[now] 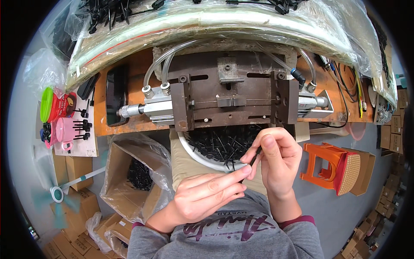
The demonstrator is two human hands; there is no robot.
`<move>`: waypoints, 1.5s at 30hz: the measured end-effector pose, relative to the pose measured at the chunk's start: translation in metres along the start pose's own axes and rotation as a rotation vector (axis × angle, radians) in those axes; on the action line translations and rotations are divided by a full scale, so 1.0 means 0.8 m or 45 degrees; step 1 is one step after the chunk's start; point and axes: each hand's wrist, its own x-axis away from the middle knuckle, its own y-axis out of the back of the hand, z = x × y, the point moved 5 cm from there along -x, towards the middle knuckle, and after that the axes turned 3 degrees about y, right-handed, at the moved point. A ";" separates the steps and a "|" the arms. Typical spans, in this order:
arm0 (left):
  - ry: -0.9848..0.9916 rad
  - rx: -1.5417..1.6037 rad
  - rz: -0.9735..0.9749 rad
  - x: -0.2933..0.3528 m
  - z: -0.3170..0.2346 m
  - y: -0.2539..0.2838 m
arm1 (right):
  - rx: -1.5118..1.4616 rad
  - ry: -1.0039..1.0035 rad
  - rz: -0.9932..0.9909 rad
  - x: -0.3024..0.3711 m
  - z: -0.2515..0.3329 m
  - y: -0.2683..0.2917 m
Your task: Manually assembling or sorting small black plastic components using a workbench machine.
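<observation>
A slim black plastic part (253,160) is pinched between my two hands, above the edge of the white-rimmed container on my lap. My right hand (279,159) has its thumb and fingertips closed on the upper end. With its fingers stretched forward and pressed together, my left hand (210,195) grips the lower end. The fingers hide much of the part. Many thin black plastic pieces (224,142) fill the container (192,154). Just beyond stands a dark metal fixture (254,93) with a small clamping block (231,102) at its middle.
Pneumatic cylinders (157,108) with clear hoses flank the fixture on the wooden bench (100,116). A phone (116,93) lies left. Plastic-wrapped material (215,19) spans the back. Left of my lap is a lined carton (118,172) holding black pieces; an orange stool (325,166) stands right.
</observation>
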 end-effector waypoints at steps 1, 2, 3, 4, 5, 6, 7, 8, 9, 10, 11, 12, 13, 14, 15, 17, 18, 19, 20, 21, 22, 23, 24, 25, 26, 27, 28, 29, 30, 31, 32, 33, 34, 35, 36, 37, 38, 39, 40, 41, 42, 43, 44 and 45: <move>0.001 0.006 -0.004 0.000 0.001 0.000 | -0.005 0.004 0.008 0.000 0.000 -0.001; 0.002 0.002 0.001 -0.001 0.000 0.001 | -0.011 0.004 0.016 0.001 0.000 -0.001; 0.004 -0.002 0.006 -0.002 -0.001 0.002 | -0.016 0.004 0.023 0.001 -0.001 -0.002; 0.007 -0.008 0.011 -0.003 -0.002 0.003 | -0.023 0.003 0.032 0.002 -0.001 -0.003; 0.007 -0.004 0.007 -0.002 -0.001 0.003 | -0.026 -0.002 0.036 0.002 -0.001 -0.003; 0.007 0.000 0.003 -0.002 -0.001 0.003 | -0.030 -0.007 0.040 0.002 -0.002 -0.004; 0.006 0.005 0.000 -0.002 -0.001 0.003 | -0.032 -0.011 0.043 0.002 -0.001 -0.004; 0.008 0.012 0.000 -0.002 -0.001 0.003 | -0.037 -0.011 0.046 0.002 -0.001 -0.004; 0.011 0.019 0.000 -0.002 -0.001 0.003 | -0.041 -0.011 0.049 0.002 -0.001 -0.004; 0.014 0.025 0.000 -0.002 -0.001 0.003 | -0.047 -0.012 0.053 0.002 -0.002 -0.004; 0.013 0.023 -0.001 -0.001 0.000 0.003 | -0.046 -0.018 0.053 0.003 -0.002 -0.004; 0.013 0.022 -0.001 0.001 0.001 0.003 | -0.044 -0.024 0.053 0.003 -0.003 -0.004; 0.011 0.020 -0.001 0.001 0.001 0.002 | -0.042 -0.030 0.052 0.003 -0.003 -0.004; 0.016 0.022 0.001 0.001 0.001 0.002 | -0.046 -0.029 0.050 0.003 -0.004 -0.004; 0.021 0.024 0.003 0.001 0.001 0.002 | -0.051 -0.027 0.048 0.003 -0.004 -0.004; 0.025 0.025 0.003 0.001 0.001 0.003 | -0.051 -0.027 0.048 0.004 -0.004 -0.004; 0.023 0.024 0.001 0.001 0.001 0.003 | -0.047 -0.027 0.052 0.003 -0.003 -0.004; 0.022 0.022 0.000 0.001 0.001 0.003 | -0.044 -0.027 0.055 0.003 -0.003 -0.004; 0.019 0.020 -0.004 0.001 0.001 0.003 | -0.054 -0.035 0.054 0.003 -0.004 -0.004; 0.016 0.017 -0.008 0.000 0.001 0.002 | -0.064 -0.043 0.053 0.004 -0.005 -0.003; 0.014 0.013 -0.013 0.000 0.001 0.002 | -0.075 -0.050 0.053 0.003 -0.006 -0.003; 0.005 0.000 -0.018 0.000 0.002 0.002 | -0.089 -0.091 0.068 0.003 -0.007 -0.002; -0.003 -0.014 -0.024 0.001 0.002 0.002 | -0.103 -0.132 0.083 0.002 -0.008 -0.001; -0.013 -0.028 -0.030 0.001 0.003 0.002 | -0.117 -0.173 0.098 0.001 -0.009 0.000; -0.012 -0.031 -0.032 0.001 0.003 0.002 | -0.103 -0.187 0.088 0.001 -0.009 0.002; -0.012 -0.034 -0.035 0.001 0.004 0.002 | -0.089 -0.200 0.077 0.001 -0.011 0.003; -0.011 -0.036 -0.036 0.002 0.004 0.001 | -0.076 -0.215 0.065 0.001 -0.011 0.004; -0.007 -0.029 -0.031 0.002 0.004 0.001 | -0.119 -0.227 0.051 0.001 -0.011 0.005; -0.004 -0.023 -0.026 0.001 0.004 0.001 | -0.162 -0.238 0.037 -0.001 -0.010 0.006; 0.001 -0.016 -0.021 0.002 0.004 0.001 | -0.206 -0.251 0.023 -0.003 -0.009 0.007; 0.006 0.001 -0.021 0.002 0.004 0.001 | -0.176 -0.246 0.017 -0.005 -0.007 0.006; 0.010 0.018 -0.021 0.003 0.004 0.001 | -0.139 -0.229 0.017 -0.004 -0.006 0.007; 0.014 0.034 -0.021 0.003 0.004 0.002 | -0.102 -0.212 0.018 -0.004 -0.005 0.007; 0.010 0.033 -0.018 0.003 0.004 0.002 | -0.066 -0.194 0.019 -0.003 -0.003 0.007; 0.007 0.032 -0.015 0.003 0.004 0.002 | -0.009 -0.185 0.022 -0.003 -0.002 0.009; 0.004 0.032 -0.011 0.004 0.004 0.001 | 0.047 -0.178 0.024 -0.003 0.000 0.010; 0.004 0.007 -0.007 0.004 0.003 0.001 | 0.102 -0.170 0.027 -0.003 0.002 0.010; 0.004 -0.017 -0.003 0.003 0.001 0.001 | 0.130 -0.154 0.000 -0.004 0.004 0.011; 0.003 -0.041 0.002 0.003 0.000 0.000 | 0.157 -0.136 -0.027 -0.003 0.006 0.011; -0.007 -0.049 -0.007 0.002 0.000 0.000 | 0.185 -0.118 -0.054 -0.003 0.009 0.011; -0.016 -0.057 -0.017 0.002 0.000 0.000 | 0.184 -0.103 -0.088 -0.003 0.010 0.011; -0.026 -0.063 -0.026 0.002 0.000 0.000 | 0.184 -0.087 -0.124 -0.002 0.012 0.011; -0.023 -0.043 -0.004 0.002 -0.001 -0.001 | 0.184 -0.070 -0.160 -0.002 0.013 0.012; -0.019 -0.024 0.017 0.003 -0.002 0.000 | 0.193 0.000 -0.201 -0.005 0.018 0.018</move>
